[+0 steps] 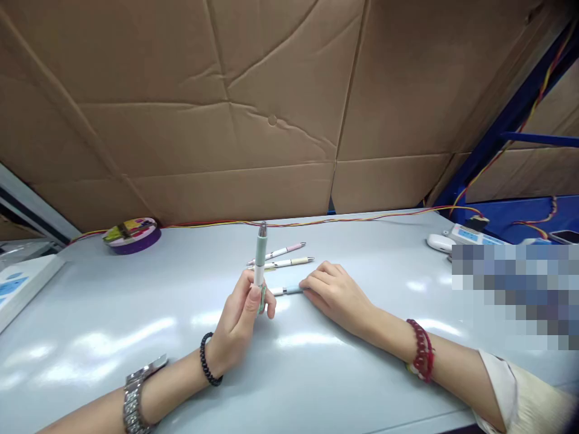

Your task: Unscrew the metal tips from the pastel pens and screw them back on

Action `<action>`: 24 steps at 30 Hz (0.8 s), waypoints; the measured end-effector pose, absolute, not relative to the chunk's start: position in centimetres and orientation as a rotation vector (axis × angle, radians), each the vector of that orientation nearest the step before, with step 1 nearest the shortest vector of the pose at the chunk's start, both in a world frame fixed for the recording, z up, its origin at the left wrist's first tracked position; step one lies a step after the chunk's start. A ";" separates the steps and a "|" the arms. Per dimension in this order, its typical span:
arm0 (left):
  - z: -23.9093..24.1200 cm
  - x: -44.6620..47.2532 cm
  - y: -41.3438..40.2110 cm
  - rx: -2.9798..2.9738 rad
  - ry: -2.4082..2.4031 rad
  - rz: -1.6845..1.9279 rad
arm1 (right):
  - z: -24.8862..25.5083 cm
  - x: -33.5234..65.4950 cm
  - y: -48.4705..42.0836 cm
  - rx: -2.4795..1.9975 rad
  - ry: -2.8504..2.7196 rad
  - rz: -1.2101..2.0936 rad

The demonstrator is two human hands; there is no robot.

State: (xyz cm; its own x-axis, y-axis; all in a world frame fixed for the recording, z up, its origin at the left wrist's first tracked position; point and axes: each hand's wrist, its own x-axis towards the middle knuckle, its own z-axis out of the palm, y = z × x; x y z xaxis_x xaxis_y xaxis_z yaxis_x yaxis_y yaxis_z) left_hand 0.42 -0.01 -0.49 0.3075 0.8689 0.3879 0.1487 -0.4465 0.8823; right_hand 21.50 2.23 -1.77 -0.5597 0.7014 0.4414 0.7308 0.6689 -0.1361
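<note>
My left hand (239, 322) is closed around a green and white pen (260, 256), holding it upright with its tip pointing up. My right hand (335, 292) lies on the grey table (136, 337), its fingers curled over the end of a light blue pen (286, 290) that lies flat. Just beyond the hands lie two more pens side by side: a pink one (283, 250) and a cream one (289, 262). A black hair tie and a metal watch are on my left wrist, and red bead bracelets on my right.
A round purple tin (133, 235) sits at the back left. A white box (20, 283) lies at the left edge. White devices (456, 238) and red-yellow wires (362, 218) run along the back right. Cardboard sheets form a wall behind the table.
</note>
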 end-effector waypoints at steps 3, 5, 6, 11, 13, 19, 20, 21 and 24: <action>-0.6 0.4 0.0 1.875 0.903 1.089 | -1.6 21.7 2.7 -1.087 -2.340 -0.026; -0.6 0.3 0.0 2.032 0.887 0.972 | -1.1 21.9 2.5 -1.025 -2.225 0.099; -0.6 0.3 -0.1 2.157 0.874 0.893 | -0.7 22.1 2.2 -0.997 -2.170 0.160; -0.5 0.3 -0.8 2.726 0.791 0.600 | 0.6 23.3 0.1 -0.955 -2.017 0.506; -0.4 0.4 -1.0 2.750 0.824 0.573 | 0.8 23.8 -0.4 -0.953 -1.943 0.591; 0.0 0.4 -0.9 2.538 1.000 0.418 | 0.8 23.7 0.0 -1.127 -1.973 0.738; 0.1 0.4 -0.9 2.506 1.010 0.412 | 0.7 23.6 0.1 -1.164 -1.979 0.745; 0.2 0.4 -0.8 2.454 1.020 0.410 | 0.7 23.6 0.2 -1.177 -1.982 0.723; 0.5 0.5 -0.6 2.210 1.018 0.431 | 0.5 23.6 0.2 -1.091 -2.044 0.534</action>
State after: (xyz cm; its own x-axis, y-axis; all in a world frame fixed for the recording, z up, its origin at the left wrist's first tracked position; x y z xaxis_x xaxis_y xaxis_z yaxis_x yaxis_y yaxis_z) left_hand 0.45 -0.65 0.55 0.6433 0.7653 0.0223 0.5487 -0.4812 0.6837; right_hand 23.55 0.24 0.52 -0.3601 0.8345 0.4170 0.5237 0.5507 -0.6500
